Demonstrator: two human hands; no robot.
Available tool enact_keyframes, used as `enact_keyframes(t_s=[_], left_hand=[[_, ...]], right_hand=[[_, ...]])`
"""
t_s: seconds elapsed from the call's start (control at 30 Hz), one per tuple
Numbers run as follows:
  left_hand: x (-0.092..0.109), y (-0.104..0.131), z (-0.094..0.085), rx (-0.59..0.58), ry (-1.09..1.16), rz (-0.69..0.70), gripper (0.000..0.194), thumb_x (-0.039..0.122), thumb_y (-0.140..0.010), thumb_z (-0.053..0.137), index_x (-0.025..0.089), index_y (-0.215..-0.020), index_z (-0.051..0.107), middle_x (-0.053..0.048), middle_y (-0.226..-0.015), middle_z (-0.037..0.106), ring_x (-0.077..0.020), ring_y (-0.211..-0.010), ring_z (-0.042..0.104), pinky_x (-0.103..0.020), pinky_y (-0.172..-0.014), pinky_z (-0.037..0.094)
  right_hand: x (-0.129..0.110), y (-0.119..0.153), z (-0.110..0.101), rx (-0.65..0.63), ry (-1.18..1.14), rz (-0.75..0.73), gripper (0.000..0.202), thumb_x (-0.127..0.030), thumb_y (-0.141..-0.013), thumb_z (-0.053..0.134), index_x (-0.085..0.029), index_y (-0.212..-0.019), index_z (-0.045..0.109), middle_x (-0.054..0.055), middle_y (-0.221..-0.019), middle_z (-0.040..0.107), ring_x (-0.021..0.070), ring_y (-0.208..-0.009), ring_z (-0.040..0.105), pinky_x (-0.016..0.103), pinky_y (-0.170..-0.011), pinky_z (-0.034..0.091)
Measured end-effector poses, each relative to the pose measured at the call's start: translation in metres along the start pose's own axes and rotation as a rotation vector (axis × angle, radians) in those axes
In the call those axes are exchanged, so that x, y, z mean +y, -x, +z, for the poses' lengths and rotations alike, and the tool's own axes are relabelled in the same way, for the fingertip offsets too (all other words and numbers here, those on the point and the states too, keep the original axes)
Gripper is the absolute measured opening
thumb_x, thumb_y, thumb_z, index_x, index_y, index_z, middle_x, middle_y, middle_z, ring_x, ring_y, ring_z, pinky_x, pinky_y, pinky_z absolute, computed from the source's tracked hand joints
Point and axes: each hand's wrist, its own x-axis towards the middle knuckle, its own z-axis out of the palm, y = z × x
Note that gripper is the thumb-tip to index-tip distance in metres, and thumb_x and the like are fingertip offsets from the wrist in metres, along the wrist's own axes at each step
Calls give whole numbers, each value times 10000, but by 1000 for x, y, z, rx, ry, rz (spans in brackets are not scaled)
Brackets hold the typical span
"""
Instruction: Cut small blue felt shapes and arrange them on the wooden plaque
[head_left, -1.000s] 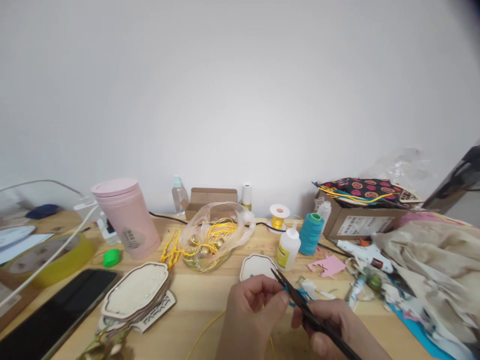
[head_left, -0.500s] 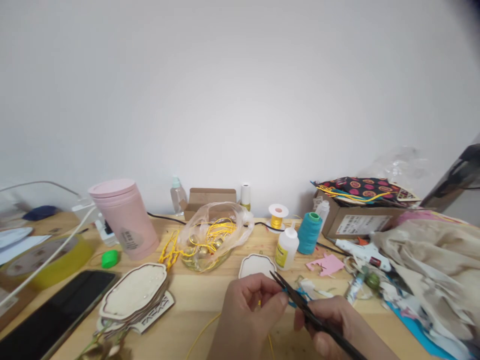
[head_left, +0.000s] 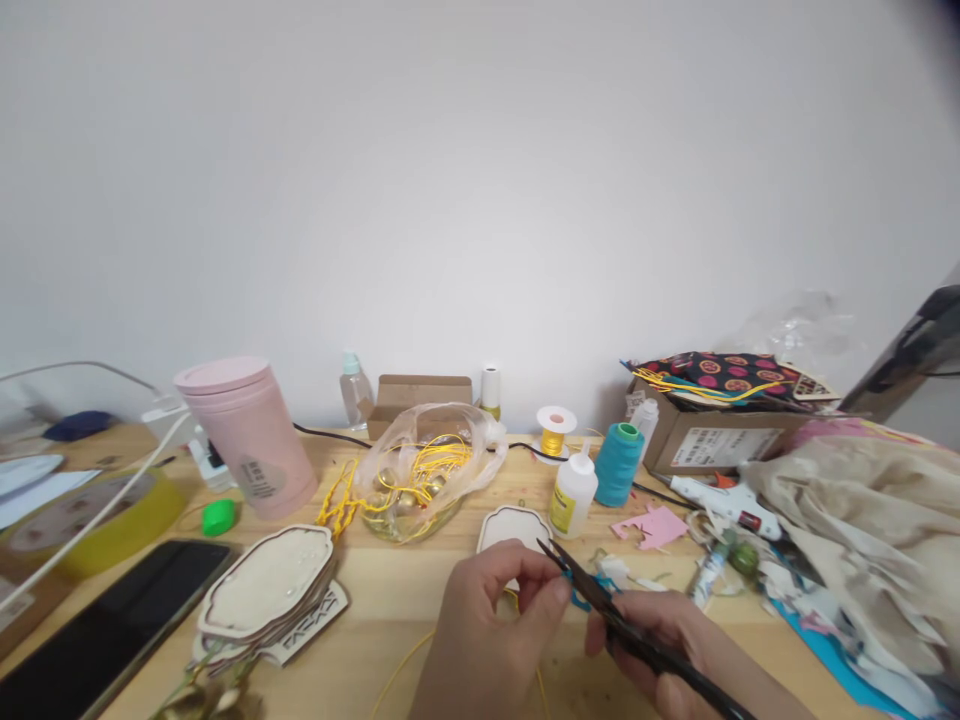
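My left hand [head_left: 501, 625] pinches a blue thread [head_left: 577, 590] between thumb and fingertips near the front middle of the table. Dark scissors [head_left: 637, 640] are gripped in my right hand [head_left: 667, 640], their blades pointing up-left beside the left fingertips. A yellow cord [head_left: 405, 665] runs on the table by my left hand and partly behind it. Just beyond the fingers lies a pale scalloped plaque [head_left: 514, 527], its lower part hidden by my left hand.
A glue bottle [head_left: 573, 495] and teal thread cone [head_left: 619, 465] stand behind the hands. Left are stacked plaques [head_left: 266, 582], a phone [head_left: 112, 630], a pink cup [head_left: 251, 440] and a plastic bag [head_left: 420, 470]. Right are a glue gun [head_left: 724, 500], scraps, cloth [head_left: 862, 520] and a box [head_left: 720, 445].
The scissors and my right hand have shifted slightly, with the handle end a little further right. My left hand keeps its pinch almost in place.
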Motion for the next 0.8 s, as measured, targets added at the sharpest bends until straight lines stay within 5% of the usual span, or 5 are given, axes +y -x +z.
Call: enact_keyframes(t_s=[0.3,0.8], left_hand=[[3,0,-2,-20,-27,-19,151,188,-682,526,148,-576,624,7,-537,508,-143,-558,448,-223,-532,347],[-5,0,-1,-103,21,-147,128,222,-659,531,147,-583,602,5,-549,543,-149,-571,480,-234,-513,332]], right_hand=[[-12,6,-6,-81,129,-1,592,-724,-622,384,-185,-752,591,-36,-495,353,107,-422,269,221,-369,188],[0,4,-8,-158,86,-6,541,-650,-633,494,-130,-729,606,-79,-423,279,62,-374,214,193,-335,139]])
